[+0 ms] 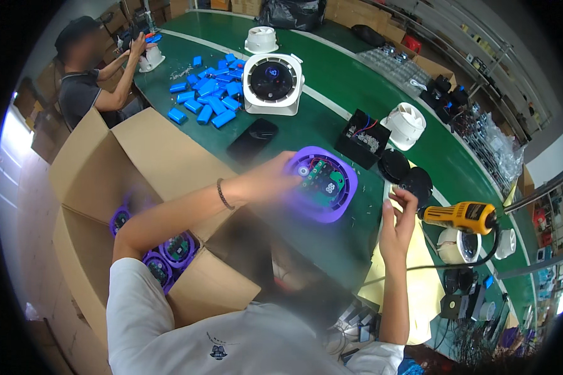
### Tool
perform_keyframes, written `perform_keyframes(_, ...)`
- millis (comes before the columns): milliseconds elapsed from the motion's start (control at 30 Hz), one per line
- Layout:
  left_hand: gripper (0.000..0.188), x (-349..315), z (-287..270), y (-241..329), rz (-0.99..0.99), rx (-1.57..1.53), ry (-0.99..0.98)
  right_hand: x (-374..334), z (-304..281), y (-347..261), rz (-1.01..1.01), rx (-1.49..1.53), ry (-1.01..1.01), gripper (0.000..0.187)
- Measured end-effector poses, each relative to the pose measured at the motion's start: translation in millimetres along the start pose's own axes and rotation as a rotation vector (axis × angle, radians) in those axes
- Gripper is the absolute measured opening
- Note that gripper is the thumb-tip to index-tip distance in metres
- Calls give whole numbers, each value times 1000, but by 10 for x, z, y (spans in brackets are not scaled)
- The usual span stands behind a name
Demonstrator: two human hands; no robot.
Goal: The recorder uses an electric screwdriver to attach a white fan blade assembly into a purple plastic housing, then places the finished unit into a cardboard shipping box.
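Note:
My left hand [270,178], slightly blurred, grips the left rim of a round purple fan housing [324,182]. A green circuit board and thin red wires show inside this housing, which is held over the green table. To its right, my right hand [399,226] is raised with thumb and fingers drawn together; whatever may be between them is too small to make out. Just beyond those fingertips lie black round covers [415,185]. A yellow and black electric screwdriver [460,217] with a dark cable is right of my right hand.
An open cardboard box [84,250] on the left contains several purple housings [176,249]. Blue battery packs [209,90], a lit white fan unit [272,84], a black phone [253,139], a black box [361,139] and a white fan part [403,125] occupy the table. Another person [87,69] works far left.

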State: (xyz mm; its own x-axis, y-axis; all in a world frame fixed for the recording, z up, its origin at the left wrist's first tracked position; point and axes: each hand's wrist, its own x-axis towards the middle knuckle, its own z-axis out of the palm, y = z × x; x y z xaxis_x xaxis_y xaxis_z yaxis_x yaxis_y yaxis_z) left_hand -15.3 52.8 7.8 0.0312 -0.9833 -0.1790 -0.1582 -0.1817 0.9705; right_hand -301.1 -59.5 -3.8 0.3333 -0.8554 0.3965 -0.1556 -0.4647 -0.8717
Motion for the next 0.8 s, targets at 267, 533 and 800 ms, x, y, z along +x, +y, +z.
perform_keyframes(267, 47, 11, 21, 143, -107, -87, 167, -99, -120, 138, -12, -44, 49, 27)
perform_keyframes(533, 54, 1394, -238, 1071, 219, -356, 289, -156, -135, 144, -25, -144, 19, 29)
perform_keyframes(800, 67, 3871, -726, 498, -145, -225, 1051, -260, 76, 186, 57, -78, -97, 32)
